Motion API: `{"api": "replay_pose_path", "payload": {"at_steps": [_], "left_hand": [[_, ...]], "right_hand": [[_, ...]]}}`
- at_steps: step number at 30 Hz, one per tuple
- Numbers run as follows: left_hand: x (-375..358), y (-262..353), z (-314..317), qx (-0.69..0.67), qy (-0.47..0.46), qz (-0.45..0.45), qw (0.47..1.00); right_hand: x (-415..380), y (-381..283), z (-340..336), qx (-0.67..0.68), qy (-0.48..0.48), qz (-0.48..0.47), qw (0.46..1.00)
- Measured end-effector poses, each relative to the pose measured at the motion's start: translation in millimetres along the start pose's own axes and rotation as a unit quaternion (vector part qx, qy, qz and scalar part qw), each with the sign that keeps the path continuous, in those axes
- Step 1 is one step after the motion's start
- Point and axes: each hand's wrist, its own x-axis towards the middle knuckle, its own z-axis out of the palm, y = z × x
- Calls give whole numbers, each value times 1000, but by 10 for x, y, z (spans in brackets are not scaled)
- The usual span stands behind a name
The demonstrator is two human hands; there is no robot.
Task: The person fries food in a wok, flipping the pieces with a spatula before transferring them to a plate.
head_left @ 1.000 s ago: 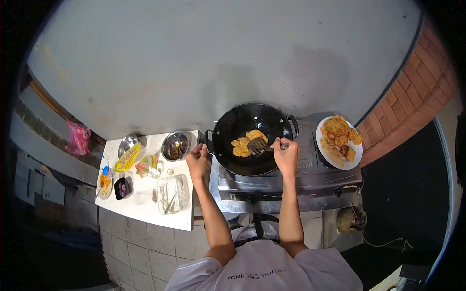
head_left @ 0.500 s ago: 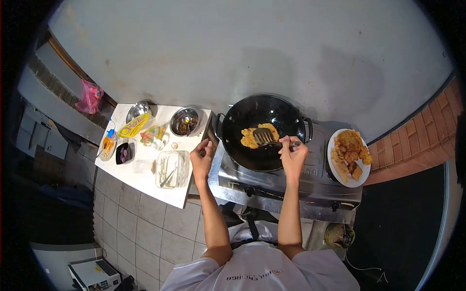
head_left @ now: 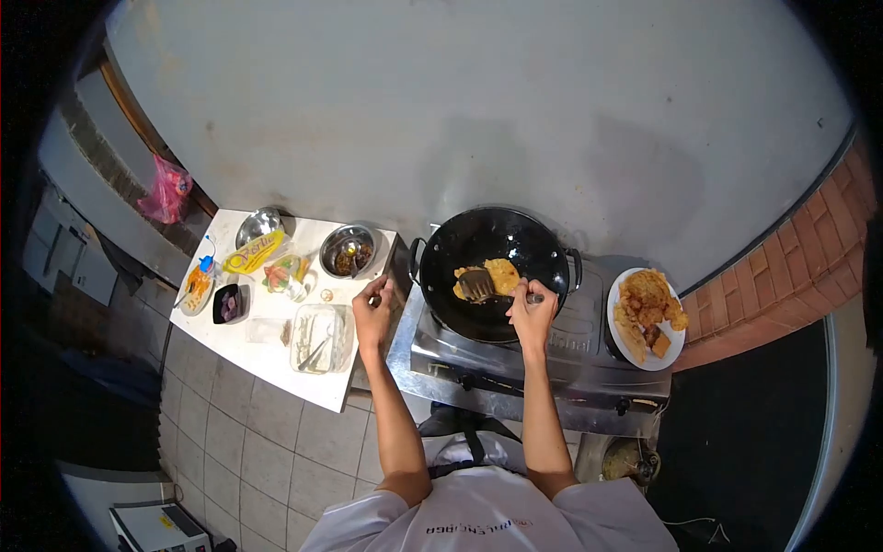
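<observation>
My right hand [head_left: 533, 319] is closed around the handle of a slotted spatula [head_left: 476, 286]. The spatula's head rests on the left part of a yellow-brown fried piece of food [head_left: 502, 273] inside a black wok [head_left: 464, 317]. To the left of the wok, my left hand [head_left: 372, 320] is held up near the table's right edge, fingers curled. A small dark end shows in its grip, too little to name.
The wok sits on a steel gas stove [head_left: 575, 354]. A white plate of fried food [head_left: 647, 361] stands to its right. On the white table [head_left: 276, 368] are a steel bowl with sauce [head_left: 348, 250], a glass dish [head_left: 315, 339], a dark bowl [head_left: 230, 304] and a yellow packet [head_left: 253, 252].
The spatula has shifted left on the food, its head now over the left part. My right hand has moved slightly left along with it. The whole view has tilted a little.
</observation>
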Motion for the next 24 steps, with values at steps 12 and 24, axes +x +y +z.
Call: {"api": "replay_pose_path", "payload": {"at_steps": [12,24], "left_hand": [[399,-25,30,-3,-83,50,995],[685,-121,82,-1,-134,103,986]], "right_hand": [[-25,291,-7,-61,54,-99,992],[-41,75,11,-120,27,-100,987]]}}
